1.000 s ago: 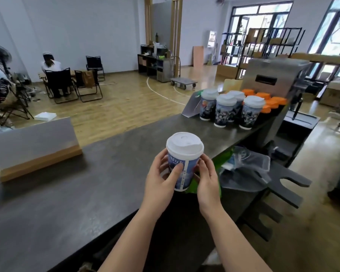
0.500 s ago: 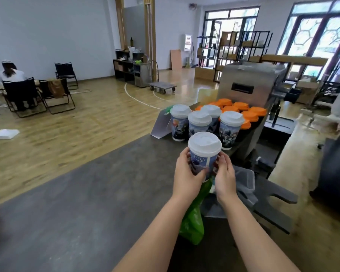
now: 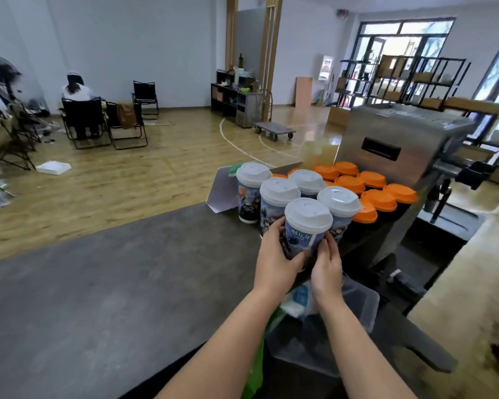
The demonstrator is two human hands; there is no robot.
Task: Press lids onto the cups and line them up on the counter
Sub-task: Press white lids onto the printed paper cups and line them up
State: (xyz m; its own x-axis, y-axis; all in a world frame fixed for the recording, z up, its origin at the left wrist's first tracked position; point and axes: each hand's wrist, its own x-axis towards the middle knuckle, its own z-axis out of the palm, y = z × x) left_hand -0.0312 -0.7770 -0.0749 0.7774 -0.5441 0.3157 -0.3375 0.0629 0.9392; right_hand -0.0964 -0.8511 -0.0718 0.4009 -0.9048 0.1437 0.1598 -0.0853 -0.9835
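I hold a blue printed cup with a white lid [image 3: 303,228] in both hands, right in front of a cluster of several white-lidded cups [image 3: 278,194] standing on the dark grey counter [image 3: 113,283]. My left hand [image 3: 274,254] wraps the cup's left side. My right hand [image 3: 326,263] grips its lower right side. The held cup is upright and nearly touches the lidded cup behind it. Whether its base rests on the counter is hidden by my hands.
Several orange-lidded cups [image 3: 369,191] stand behind the white ones, next to a steel machine [image 3: 392,156]. A clear plastic box [image 3: 357,309] and a green bag [image 3: 257,367] lie under my arms. A person sits on a chair far left.
Both hands carried the lidded cup forward and to the right, from over the near counter up to the cluster of lidded cups. My head turned with it.
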